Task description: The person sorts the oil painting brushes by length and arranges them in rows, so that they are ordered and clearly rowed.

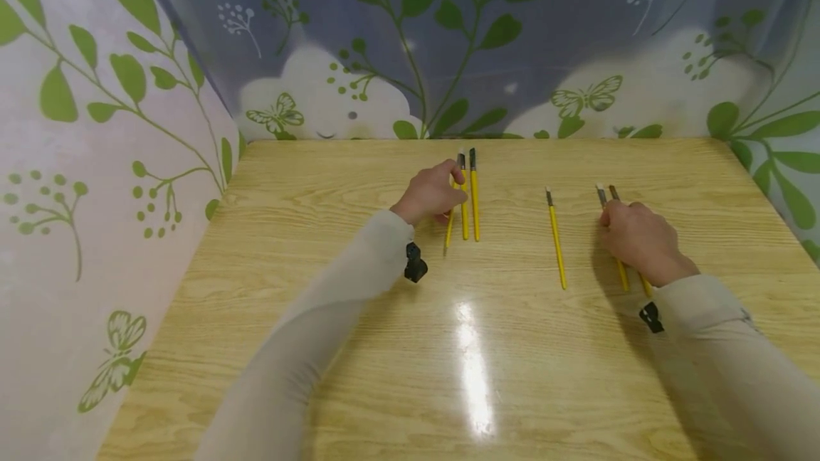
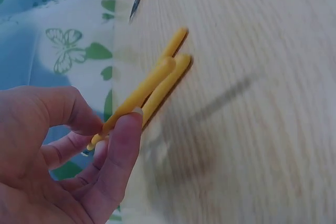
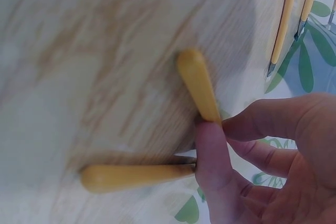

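My left hand pinches a thin yellow-handled paintbrush between thumb and fingers. The brush's shadow falls apart from it on the wood. Right beside that hand lie two more yellow paintbrushes, a middle brush and a dark-tipped brush, bristles pointing away from me. Farther right, my right hand pinches a white-tipped paintbrush by its yellow handle. Partly hidden under this hand, a brown-tipped paintbrush lies at its side. Between the hands rests a slim paintbrush.
The light wooden table meets a leaf-patterned covering at its back edge. A similar patterned covering rises on the left side. Small black devices sit at both wrists.
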`<action>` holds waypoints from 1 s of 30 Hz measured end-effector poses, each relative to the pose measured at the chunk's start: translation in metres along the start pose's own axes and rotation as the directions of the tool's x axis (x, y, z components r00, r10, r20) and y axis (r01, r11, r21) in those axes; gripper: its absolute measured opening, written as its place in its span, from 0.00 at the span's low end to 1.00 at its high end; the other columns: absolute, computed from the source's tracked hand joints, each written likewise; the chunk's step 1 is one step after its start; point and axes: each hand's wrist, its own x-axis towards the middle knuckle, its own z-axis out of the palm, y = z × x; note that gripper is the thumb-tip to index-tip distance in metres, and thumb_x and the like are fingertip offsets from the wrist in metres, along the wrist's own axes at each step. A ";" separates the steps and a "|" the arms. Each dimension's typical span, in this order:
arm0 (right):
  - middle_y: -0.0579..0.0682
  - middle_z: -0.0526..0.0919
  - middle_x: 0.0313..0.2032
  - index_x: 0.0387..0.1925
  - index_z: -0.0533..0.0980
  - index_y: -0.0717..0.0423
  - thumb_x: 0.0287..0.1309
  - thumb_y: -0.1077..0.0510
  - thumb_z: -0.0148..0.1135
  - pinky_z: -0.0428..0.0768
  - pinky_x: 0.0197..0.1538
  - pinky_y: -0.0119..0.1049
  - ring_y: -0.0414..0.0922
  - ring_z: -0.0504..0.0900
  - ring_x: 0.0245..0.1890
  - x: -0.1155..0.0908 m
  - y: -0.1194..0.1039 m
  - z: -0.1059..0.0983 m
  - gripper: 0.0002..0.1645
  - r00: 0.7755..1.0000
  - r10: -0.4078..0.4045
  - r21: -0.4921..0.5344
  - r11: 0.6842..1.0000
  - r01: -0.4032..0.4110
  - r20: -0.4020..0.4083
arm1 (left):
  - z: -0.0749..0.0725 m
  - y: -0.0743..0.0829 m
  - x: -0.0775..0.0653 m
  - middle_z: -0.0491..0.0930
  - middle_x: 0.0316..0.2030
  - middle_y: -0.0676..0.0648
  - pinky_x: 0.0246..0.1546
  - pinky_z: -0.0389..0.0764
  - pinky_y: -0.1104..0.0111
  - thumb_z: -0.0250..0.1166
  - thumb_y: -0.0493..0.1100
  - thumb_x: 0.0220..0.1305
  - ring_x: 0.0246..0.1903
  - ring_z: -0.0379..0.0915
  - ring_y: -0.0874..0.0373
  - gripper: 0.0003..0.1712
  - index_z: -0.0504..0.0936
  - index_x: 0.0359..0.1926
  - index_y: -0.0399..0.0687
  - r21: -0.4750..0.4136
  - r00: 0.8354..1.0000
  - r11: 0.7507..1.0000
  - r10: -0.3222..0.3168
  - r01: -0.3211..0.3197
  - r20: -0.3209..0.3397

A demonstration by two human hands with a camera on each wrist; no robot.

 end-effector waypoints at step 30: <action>0.80 0.79 0.55 0.62 0.77 0.73 0.74 0.64 0.52 0.83 0.36 0.60 0.68 0.82 0.45 0.000 0.000 0.001 0.22 1.000 0.003 -0.003 1.000 -0.003 -0.009 | 0.059 0.031 0.002 0.78 0.24 0.43 0.38 0.93 0.53 0.63 0.39 0.79 0.26 0.86 0.38 0.20 0.74 0.68 0.45 -0.149 0.994 0.986 0.087 -0.077 0.063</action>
